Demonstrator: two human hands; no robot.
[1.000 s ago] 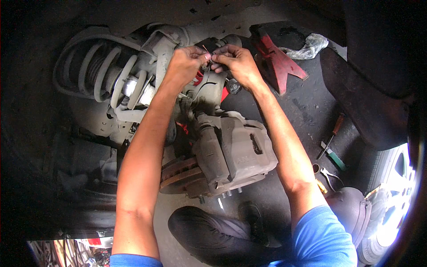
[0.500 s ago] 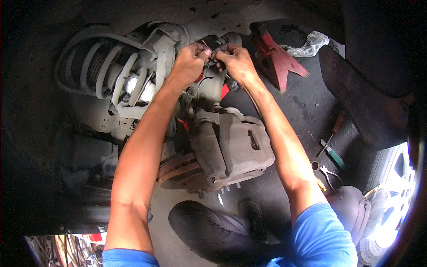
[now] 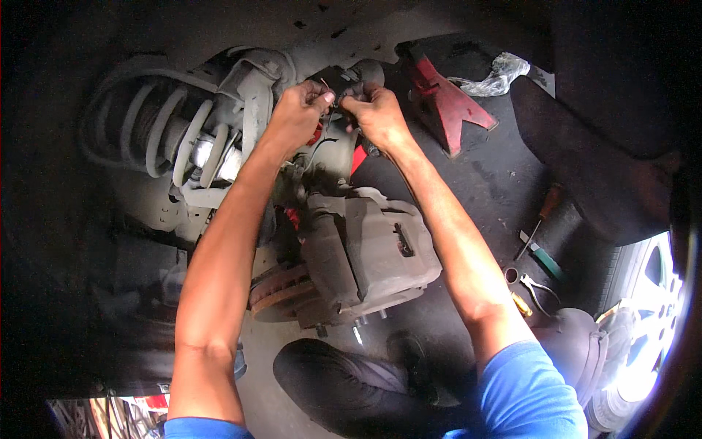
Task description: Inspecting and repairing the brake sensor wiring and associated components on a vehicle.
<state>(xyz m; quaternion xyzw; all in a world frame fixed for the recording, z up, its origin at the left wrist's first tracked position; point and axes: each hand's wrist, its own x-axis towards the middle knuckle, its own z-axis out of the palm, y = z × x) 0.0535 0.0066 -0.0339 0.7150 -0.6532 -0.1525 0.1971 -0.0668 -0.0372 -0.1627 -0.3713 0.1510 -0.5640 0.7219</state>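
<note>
Beyond the brake caliper, my left hand [image 3: 298,113] and my right hand [image 3: 375,115] are close together with fingers pinched. A thin wire [image 3: 315,149] runs up from the suspension parts to my fingertips, and a fine reddish end sticks up past my left hand, which grips it. What my right fingertips pinch is hidden. Between my forearms sits the grey brake caliper [image 3: 387,245], over a rusty brake disc [image 3: 281,294] with wheel studs below it. A coil spring [image 3: 191,140] around a strut lies left of my left hand.
A red jack stand [image 3: 455,110] stands on the dark floor to the right, beside crumpled clear plastic [image 3: 501,75]. Nearer lie a screwdriver [image 3: 545,212], a green-handled tool [image 3: 545,261], a socket [image 3: 511,275] and pliers [image 3: 540,291]. A wheel [image 3: 647,314] lies at the right edge.
The whole scene has shifted slightly left in the picture as the view moved. Both hands remain pinched together at the wire, with the right fingers curled in a little more.
</note>
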